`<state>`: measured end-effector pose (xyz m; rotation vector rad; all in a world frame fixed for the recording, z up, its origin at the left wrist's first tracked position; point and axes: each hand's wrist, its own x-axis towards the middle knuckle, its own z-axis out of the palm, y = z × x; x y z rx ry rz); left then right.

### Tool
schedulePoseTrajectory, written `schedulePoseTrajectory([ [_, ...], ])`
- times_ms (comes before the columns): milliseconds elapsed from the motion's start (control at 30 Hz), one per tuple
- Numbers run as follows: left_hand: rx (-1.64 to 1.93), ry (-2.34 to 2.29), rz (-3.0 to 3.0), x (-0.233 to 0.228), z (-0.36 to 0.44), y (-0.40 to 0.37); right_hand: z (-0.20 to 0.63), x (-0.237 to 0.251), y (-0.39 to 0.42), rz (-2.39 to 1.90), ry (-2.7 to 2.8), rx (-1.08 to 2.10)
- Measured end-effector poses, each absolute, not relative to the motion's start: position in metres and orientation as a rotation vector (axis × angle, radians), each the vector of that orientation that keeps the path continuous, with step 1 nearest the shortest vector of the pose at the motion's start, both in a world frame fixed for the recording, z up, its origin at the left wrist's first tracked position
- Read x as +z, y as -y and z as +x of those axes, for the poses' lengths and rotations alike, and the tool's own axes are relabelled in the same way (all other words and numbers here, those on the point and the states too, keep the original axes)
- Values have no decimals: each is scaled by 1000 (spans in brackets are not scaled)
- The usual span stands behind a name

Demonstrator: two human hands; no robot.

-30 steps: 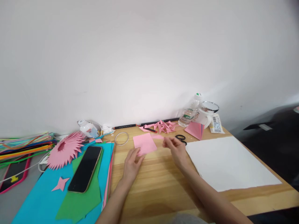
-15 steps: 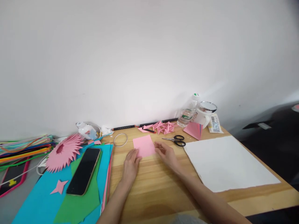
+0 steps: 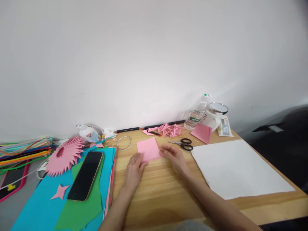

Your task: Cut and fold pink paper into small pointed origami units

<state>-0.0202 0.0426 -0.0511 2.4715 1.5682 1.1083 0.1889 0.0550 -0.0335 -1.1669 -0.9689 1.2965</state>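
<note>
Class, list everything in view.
paper square: one, pink, centre
papercrafts: several, pink, scattered
sheets: several, blue and green, left
phone: one, black, left
strands: many, multicoloured, left
hoop: one, silver, centre
bottles: two, white and clear, back
pens: several, black, back
scissors: one, black, centre
mug: one, white, right
disc: one, silver, right
packet: one, white, right
large sheet: one, white, right
table: one, brown, beneath
wall: one, white, behind
left grip: one, centre
right grip: one, centre

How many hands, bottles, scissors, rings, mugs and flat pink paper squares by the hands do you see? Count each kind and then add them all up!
Hands: 2 (left hand, right hand)
Bottles: 2 (white bottle, clear bottle)
Scissors: 1
Ring: 1
Mug: 1
Pink paper square: 1
Total: 8
</note>
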Motion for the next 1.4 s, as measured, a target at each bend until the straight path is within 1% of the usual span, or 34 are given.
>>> schedulePoseTrajectory([
  [200, 1158, -1572, 2518, -47, -17, -42, 183, -23, -53, -919, 830, 1537],
  [433, 1220, -1675, 2467, -45, -15, -40, 187, -25, -56, -912, 735, 1526],
  [533, 1307, -1671, 2478, -41, -15, -36, 186, -28, -56, -883, 705, 1578],
  [667, 1435, -1440, 2616, -33, -13, -30, 182, -25, -55, -785, 619, 1721],
  [767, 1324, -1181, 2706, -30, -10, -26, 182, -19, -54, -793, 564, 1746],
  [833, 1262, -1097, 2693, -30, -7, -25, 183, -15, -53, -840, 579, 1716],
  [900, 1293, -1147, 2588, -31, -4, -25, 185, -11, -52, -872, 646, 1699],
  [967, 1386, -1307, 2372, -30, -3, -26, 186, -9, -50, -916, 732, 1684],
  [1033, 1434, -1501, 2023, -25, -3, -26, 187, -8, -48, -995, 822, 1658],
  [1100, 1357, -1581, 1630, -19, -3, -27, 187, -9, -46, -1051, 896, 1634],
  [1200, 1182, -1454, 1252, -11, -2, -28, 186, -12, -44, -1061, 974, 1619],
  [1400, 1061, -1336, 1120, -6, 6, -28, 183, -18, -43, -1083, 1046, 1662],
])
